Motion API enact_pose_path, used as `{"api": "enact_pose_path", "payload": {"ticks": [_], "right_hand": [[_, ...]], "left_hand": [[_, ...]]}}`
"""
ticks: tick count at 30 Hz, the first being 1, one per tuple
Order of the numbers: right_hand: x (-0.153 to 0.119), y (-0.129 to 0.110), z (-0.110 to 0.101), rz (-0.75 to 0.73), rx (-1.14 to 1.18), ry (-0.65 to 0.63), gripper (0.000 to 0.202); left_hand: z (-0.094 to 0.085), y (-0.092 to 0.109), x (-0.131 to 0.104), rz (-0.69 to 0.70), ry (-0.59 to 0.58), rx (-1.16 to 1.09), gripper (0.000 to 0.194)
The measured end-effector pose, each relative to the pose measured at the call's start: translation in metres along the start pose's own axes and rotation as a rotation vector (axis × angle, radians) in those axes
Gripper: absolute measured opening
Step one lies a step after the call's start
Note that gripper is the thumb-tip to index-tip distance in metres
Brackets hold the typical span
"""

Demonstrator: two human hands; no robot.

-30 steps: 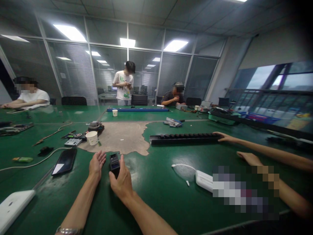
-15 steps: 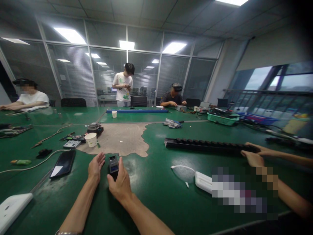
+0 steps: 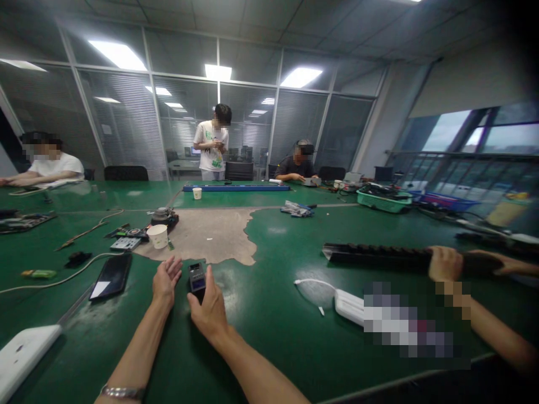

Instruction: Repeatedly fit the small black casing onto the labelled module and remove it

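My left hand (image 3: 165,283) rests on its edge over the green table (image 3: 261,314), fingers spread and holding nothing. To the right of it, my right hand (image 3: 210,307) is around a small dark device (image 3: 197,280) with a little screen, thumb on the near side and fingers along its right side. A black phone (image 3: 111,276) lies left of my left hand. Beyond my hands, a paper cup (image 3: 157,236) stands beside a dark round part (image 3: 165,217) at the edge of the bare brown patch (image 3: 210,233).
At the right, another person's hands (image 3: 445,264) hold a long black ridged bar (image 3: 374,255). A white power strip (image 3: 349,307) lies nearer. Farther back are a green basket (image 3: 384,201), gloves (image 3: 296,209) and a long blue bar (image 3: 240,188). Three people are across the table.
The other person's black bar has shifted right, and that person's near hand has moved onto its top. My hands have hardly moved; the view has shifted slightly.
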State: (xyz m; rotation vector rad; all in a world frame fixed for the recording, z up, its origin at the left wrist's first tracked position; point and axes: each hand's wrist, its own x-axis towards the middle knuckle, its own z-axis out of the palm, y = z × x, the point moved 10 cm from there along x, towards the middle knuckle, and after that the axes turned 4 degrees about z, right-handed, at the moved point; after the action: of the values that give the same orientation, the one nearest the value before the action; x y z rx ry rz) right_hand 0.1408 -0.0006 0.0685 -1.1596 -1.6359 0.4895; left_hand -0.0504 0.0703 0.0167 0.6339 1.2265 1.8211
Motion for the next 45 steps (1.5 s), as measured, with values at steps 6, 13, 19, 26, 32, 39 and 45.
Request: {"api": "enact_pose_path", "payload": {"ticks": [6,13,19,26,32,39,45], "right_hand": [[0.003,-0.011,-0.008,-0.005,0.060,0.006,0.082],[0.031,-0.030,-0.050,-0.049,0.104,0.088,0.081],[0.031,0.020,-0.088,0.042,-0.017,0.104,0.077],[0.012,0.053,-0.099,0.102,-0.122,0.091,0.082],[0.012,0.064,-0.091,0.135,-0.153,0.054,0.084],[0.017,0.031,-0.092,0.109,-0.019,0.047,0.079],[0.021,-0.019,-0.063,0.025,0.041,0.044,0.084]], "left_hand": [[-0.002,0.000,-0.001,-0.015,0.009,0.003,0.059],[-0.002,-0.004,0.003,-0.004,-0.003,0.025,0.066],[0.008,-0.013,-0.003,-0.129,-0.070,0.106,0.060],[0.022,-0.022,-0.011,-0.217,-0.163,0.107,0.069],[0.046,-0.022,-0.020,-0.188,-0.316,-0.123,0.073],[0.032,-0.015,-0.008,-0.094,-0.220,-0.205,0.074],[0.021,-0.003,-0.005,-0.012,-0.192,-0.205,0.074]]}}
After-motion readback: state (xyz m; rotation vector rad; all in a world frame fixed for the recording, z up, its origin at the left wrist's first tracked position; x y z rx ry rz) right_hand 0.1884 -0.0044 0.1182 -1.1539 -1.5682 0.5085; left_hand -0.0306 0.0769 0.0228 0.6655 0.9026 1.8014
